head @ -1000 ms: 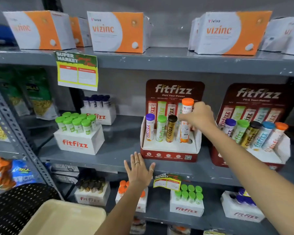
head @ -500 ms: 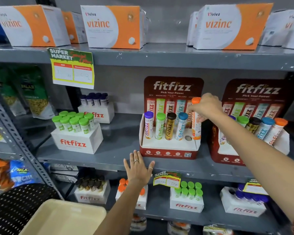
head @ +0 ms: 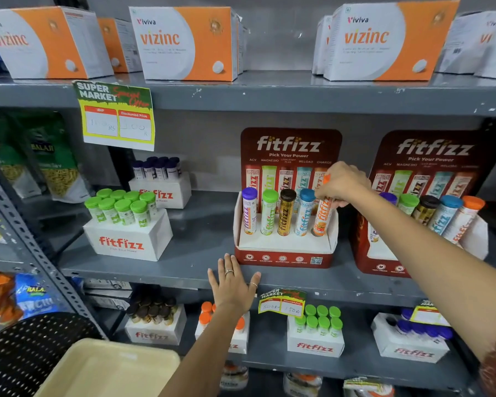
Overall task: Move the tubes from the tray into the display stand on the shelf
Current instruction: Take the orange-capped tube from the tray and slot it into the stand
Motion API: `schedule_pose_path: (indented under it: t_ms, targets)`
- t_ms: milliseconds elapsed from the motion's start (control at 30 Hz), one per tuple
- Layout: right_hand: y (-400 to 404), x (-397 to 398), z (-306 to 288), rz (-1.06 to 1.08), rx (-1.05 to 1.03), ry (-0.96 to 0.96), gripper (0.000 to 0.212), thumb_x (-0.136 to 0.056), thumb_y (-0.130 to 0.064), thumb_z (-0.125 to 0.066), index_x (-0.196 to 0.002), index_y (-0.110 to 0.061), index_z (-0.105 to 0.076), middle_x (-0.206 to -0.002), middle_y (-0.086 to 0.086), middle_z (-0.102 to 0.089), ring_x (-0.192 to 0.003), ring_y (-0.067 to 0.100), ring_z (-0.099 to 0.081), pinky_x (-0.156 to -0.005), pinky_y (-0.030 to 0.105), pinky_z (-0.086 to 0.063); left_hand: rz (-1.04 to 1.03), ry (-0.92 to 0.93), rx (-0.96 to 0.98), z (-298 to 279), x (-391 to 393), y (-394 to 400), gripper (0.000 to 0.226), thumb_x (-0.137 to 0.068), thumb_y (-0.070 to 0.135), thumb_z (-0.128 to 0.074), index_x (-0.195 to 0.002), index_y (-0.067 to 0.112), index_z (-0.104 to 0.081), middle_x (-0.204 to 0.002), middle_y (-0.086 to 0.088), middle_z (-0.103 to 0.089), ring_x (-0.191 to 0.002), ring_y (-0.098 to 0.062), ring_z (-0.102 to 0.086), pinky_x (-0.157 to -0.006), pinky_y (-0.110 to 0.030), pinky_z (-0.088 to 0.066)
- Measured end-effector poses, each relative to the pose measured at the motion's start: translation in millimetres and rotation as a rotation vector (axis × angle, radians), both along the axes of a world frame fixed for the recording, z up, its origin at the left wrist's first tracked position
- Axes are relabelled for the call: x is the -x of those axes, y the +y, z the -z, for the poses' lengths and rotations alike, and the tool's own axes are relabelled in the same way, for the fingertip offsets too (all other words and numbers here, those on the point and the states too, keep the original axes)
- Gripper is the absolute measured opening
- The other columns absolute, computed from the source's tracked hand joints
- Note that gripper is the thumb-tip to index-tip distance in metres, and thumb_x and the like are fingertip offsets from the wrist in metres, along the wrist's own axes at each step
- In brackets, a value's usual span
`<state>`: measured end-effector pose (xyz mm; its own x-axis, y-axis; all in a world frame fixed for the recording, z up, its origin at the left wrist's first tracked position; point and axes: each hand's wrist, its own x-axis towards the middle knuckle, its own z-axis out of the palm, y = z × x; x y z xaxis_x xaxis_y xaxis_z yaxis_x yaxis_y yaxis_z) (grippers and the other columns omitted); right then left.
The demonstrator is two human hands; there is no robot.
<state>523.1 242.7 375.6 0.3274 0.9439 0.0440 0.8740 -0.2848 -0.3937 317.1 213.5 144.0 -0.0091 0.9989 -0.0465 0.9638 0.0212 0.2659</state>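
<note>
A red fitfizz display stand (head: 284, 257) sits on the middle shelf (head: 155, 270). Purple (head: 249, 213), green (head: 269, 214), black-capped gold (head: 286, 214) and blue (head: 304, 216) tubes stand upright in its holes. My right hand (head: 342, 186) grips the top of an orange tube (head: 322, 219), whose lower end sits tilted in the stand's rightmost hole. My left hand (head: 232, 283) rests flat with fingers spread on the shelf's front edge, just left of the stand. The beige tray (head: 106, 371) at the bottom left shows no tubes.
A second full fitfizz stand (head: 430, 224) is right of the first. White boxes of green-capped tubes (head: 126, 224) and purple-capped tubes (head: 159, 181) stand to the left. Vizinc boxes (head: 184, 43) fill the top shelf; more tube boxes (head: 315, 333) sit below. A black perforated basket (head: 26, 348) adjoins the tray.
My right hand has carried the orange tube from in front of the blue tube's place rightward and down into the stand's last hole. The left hand has stayed on the shelf edge.
</note>
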Motion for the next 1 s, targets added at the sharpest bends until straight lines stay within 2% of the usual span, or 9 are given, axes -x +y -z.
schedule_pose_path:
  t_ms: [100,267,433,600,833,1000]
  targets:
    - [2.9,-0.2,6.5,0.005,-0.011,-0.057,0.041,-0.071,-0.026,-0.078,-0.103,-0.008,-0.06,-0.098,0.012,-0.067,-0.086,0.027,-0.067,-0.079,0.038,-0.058,-0.002,0.005,0.0,-0.6,0.1,-0.7,0.081,-0.091,0.065,-0.016,-0.148,0.012,0.006,-0.16,-0.006,0.004,-0.146,-0.026,0.008,-0.115,-0.05,0.011]
    - [7.1,3.0,12.0,-0.007,0.015,-0.09,0.042,-0.071,-0.026,-0.079,-0.103,-0.011,-0.057,-0.087,0.007,-0.062,-0.08,0.024,-0.066,-0.068,0.032,-0.054,0.004,0.0,0.003,-1.4,0.3,-0.7,0.08,-0.092,0.064,-0.016,-0.148,0.012,0.007,-0.16,-0.006,0.005,-0.146,-0.026,0.008,-0.115,-0.05,0.011]
    - [9.5,4.9,10.3,-0.003,0.035,-0.185,0.047,-0.07,-0.028,-0.08,-0.106,-0.013,-0.054,-0.086,0.006,-0.054,-0.078,0.022,-0.057,-0.063,0.031,-0.046,0.001,-0.014,-0.008,0.8,0.9,0.3,0.08,-0.092,0.064,-0.016,-0.148,0.012,0.006,-0.16,-0.006,0.004,-0.146,-0.026,0.008,-0.114,-0.049,0.012]
    - [10.4,4.7,11.9,-0.013,0.057,-0.243,0.049,-0.072,-0.026,-0.079,-0.111,-0.011,-0.052,-0.089,0.007,-0.052,-0.092,0.026,-0.059,-0.066,0.034,-0.044,-0.004,-0.013,-0.009,2.8,0.2,1.2,0.08,-0.091,0.065,-0.016,-0.148,0.014,0.006,-0.16,-0.005,0.004,-0.146,-0.026,0.008,-0.114,-0.05,0.012]
    - [11.0,5.1,28.4,-0.051,0.018,-0.224,0.044,-0.075,-0.023,-0.076,-0.108,-0.012,-0.05,-0.082,0.003,-0.045,-0.078,0.02,-0.047,-0.064,0.031,-0.039,-0.006,-0.016,-0.008,0.7,-0.1,0.4,0.08,-0.091,0.065,-0.017,-0.148,0.014,0.006,-0.16,-0.005,0.004,-0.146,-0.026,0.008,-0.115,-0.049,0.011]
    - [9.0,4.8,33.7,-0.071,0.031,-0.209,0.041,-0.077,-0.021,-0.074,-0.111,-0.013,-0.054,-0.09,0.006,-0.055,-0.081,0.021,-0.051,-0.065,0.031,-0.04,-0.001,-0.008,-0.009,-1.1,0.0,0.5,0.08,-0.092,0.064,-0.018,-0.149,0.013,0.004,-0.16,-0.006,0.003,-0.146,-0.026,0.006,-0.115,-0.05,0.009]
